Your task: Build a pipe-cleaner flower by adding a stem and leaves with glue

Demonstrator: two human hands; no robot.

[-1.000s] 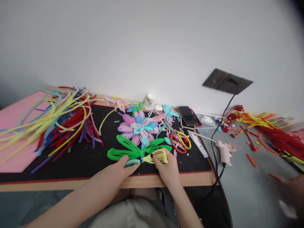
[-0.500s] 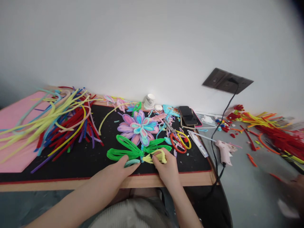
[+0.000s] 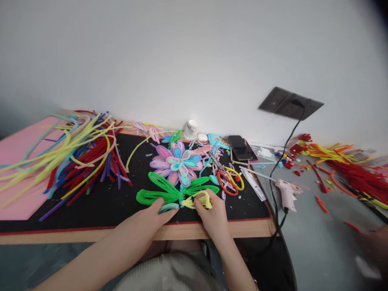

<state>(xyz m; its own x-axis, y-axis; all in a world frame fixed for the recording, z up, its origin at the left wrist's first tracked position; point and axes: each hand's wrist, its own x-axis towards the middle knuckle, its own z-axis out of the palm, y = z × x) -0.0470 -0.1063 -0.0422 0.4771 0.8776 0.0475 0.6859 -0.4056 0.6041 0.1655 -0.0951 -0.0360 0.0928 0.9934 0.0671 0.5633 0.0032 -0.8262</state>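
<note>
A pipe-cleaner flower (image 3: 176, 159) with pink, purple and blue petals lies on the black mat (image 3: 97, 214). Below its petals, green pipe-cleaner leaves (image 3: 160, 192) spread to both sides of a short blue stem (image 3: 181, 198). My left hand (image 3: 154, 214) is closed at the stem's left, thumb and finger on a pale teal pipe-cleaner loop (image 3: 167, 207). On the other side, my right hand (image 3: 214, 212) pinches a pale yellow looped pipe-cleaner piece (image 3: 189, 203), whose narrow end meets the stem. Some fingertips are hidden.
Loose pipe cleaners (image 3: 91, 157) and pink sheets (image 3: 18, 194) lie left. Scissors (image 3: 227, 182), a phone (image 3: 240, 147) and a paper cup (image 3: 190, 129) are behind my hands. A corded glue gun (image 3: 286, 196) rests right. Another person's blurred hand (image 3: 377, 246) is at the right edge.
My hands, the flower and the pieces they hold look nearly the same. At the far right, the other person's blurred hand has shifted slightly.
</note>
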